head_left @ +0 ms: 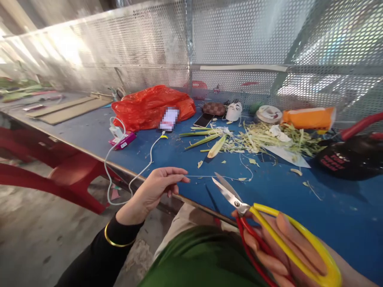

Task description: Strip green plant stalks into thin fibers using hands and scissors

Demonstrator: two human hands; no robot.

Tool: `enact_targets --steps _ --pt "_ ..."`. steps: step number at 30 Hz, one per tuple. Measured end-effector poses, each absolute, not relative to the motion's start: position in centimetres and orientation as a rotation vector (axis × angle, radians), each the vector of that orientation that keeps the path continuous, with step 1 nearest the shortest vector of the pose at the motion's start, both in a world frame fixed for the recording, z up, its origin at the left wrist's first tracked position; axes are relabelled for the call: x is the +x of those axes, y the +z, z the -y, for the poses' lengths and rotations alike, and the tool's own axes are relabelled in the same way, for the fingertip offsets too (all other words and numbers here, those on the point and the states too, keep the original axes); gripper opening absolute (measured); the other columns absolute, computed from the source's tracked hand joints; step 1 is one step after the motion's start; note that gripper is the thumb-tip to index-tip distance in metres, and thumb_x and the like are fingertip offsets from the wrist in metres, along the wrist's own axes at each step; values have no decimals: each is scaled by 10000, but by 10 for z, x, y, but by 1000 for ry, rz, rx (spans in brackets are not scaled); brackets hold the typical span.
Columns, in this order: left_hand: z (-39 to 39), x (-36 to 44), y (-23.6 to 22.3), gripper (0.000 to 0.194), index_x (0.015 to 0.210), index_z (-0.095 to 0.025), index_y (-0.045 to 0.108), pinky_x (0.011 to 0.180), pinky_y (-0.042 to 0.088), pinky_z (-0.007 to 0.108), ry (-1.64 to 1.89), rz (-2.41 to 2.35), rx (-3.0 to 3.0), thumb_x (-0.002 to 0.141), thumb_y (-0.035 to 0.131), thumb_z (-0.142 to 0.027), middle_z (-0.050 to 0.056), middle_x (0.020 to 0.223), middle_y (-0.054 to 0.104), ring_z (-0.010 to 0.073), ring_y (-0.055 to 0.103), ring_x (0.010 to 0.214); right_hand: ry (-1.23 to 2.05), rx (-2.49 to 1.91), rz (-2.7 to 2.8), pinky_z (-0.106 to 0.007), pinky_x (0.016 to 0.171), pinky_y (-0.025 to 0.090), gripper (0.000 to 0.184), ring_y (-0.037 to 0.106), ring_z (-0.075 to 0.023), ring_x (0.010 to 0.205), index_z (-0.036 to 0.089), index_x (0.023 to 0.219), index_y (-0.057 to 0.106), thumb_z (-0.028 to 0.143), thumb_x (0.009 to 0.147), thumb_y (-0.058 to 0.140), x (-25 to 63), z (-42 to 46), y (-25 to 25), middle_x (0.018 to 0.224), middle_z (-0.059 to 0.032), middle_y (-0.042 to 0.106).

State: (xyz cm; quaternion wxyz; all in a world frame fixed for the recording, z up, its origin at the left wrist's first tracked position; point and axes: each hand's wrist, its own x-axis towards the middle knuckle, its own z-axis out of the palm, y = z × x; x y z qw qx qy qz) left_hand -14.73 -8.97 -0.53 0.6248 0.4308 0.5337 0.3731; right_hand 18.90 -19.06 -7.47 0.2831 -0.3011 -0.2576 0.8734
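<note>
My left hand (163, 183) pinches the end of a thin white string (200, 176), drawn out to the right above the blue tabletop (179, 157). That string curves back toward a heap of plant scraps (257, 137). In my right hand (269, 243) is a pair of scissors (237, 204) with one yellow and one red handle. Its blades are parted, and their tips point up and left at the string; whether they touch it I cannot tell. Several green stalks and a pale husk-covered piece (217, 146) lie just beyond the string.
Behind stand a red plastic bag (152, 103), a phone on a white cable (169, 118), a purple box (123, 140), a tape roll (268, 114) and an orange packet (309, 117). A black pot-like object (351, 157) sits right. A red chair (74, 179) is at left.
</note>
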Motion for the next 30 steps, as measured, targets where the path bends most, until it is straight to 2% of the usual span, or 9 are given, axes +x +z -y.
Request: enact_targets --steps 2,4,7,13,20,25,30 --pt "88 -146 2 231 955 -126 684 350 329 116 860 -1207 985 758 692 -244 85 871 736 36 529 440 2361 -756 651 -201 445 467 484 519 -87 440 187 1058 576 620 894 436 151 170 -32 653 -5 569" --pt "86 -144 8 234 965 -128 677 348 319 116 865 -1194 984 762 688 -242 84 871 735 36 532 438 2366 -763 609 -192 431 473 467 505 -80 423 199 1110 556 602 888 472 137 164 -17 641 13 562" --pt "83 -141 13 247 985 -129 671 354 306 115 881 -1173 1010 769 687 -248 87 881 735 30 526 438 2374 -759 581 -192 388 473 512 485 -77 413 217 1208 499 603 872 505 139 167 -24 691 14 572" --pt "76 -136 18 285 1003 -139 670 363 298 127 944 -1147 1047 761 702 -284 87 908 735 27 510 447 2264 -714 565 -164 388 473 500 506 -65 471 212 1219 503 571 872 536 146 169 -32 806 -27 601" --pt "72 -130 26 287 993 -152 677 348 280 143 982 -1149 1056 742 706 -288 77 886 737 23 463 415 2384 -663 594 -161 367 450 529 502 -73 427 214 1138 550 628 811 580 144 163 -34 681 4 575" --pt "74 -125 26 272 988 -153 675 350 270 143 949 -1123 1062 754 700 -290 63 866 735 21 464 413 2297 -845 571 -160 334 440 488 426 -51 405 189 1085 579 617 858 516 128 153 -24 695 8 554" --pt "79 -122 29 271 978 -145 678 356 264 142 937 -1142 1046 743 708 -277 64 855 735 15 454 408 2228 -893 612 -149 306 396 421 341 -46 400 218 1123 571 563 889 506 118 144 -20 660 30 514"
